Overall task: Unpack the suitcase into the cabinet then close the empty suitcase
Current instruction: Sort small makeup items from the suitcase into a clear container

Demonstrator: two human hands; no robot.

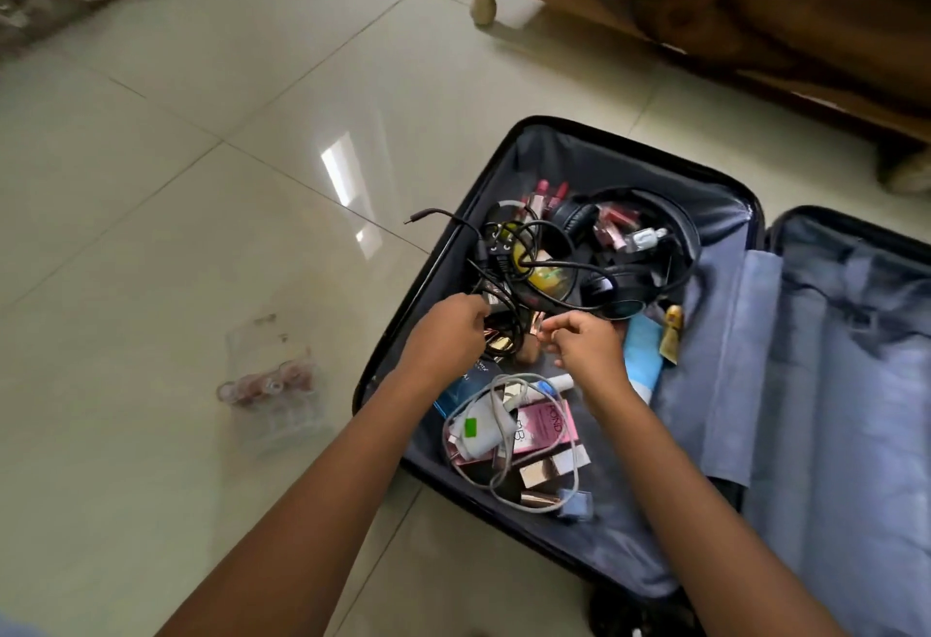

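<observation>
Left hand (446, 334) curled around black cable (514, 243), knuckles up. Right hand (589, 349) just beside it, fingers bent, thumb near forefinger; cannot tell what it holds, if anything. Both hands over open suitcase (629, 173), which lies flat on glossy tiled floor (201, 132): hard dark shell, grey fabric lining. Inside: tangled cable, padded black headphones (572, 221), white charger (478, 427) with looped cord, pink carton (541, 427). Clear plastic box (272, 384) on floor left of suitcase.

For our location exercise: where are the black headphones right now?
Head view: the black headphones lie in the suitcase, far end of its left half, right of the tangled black cables.
</observation>
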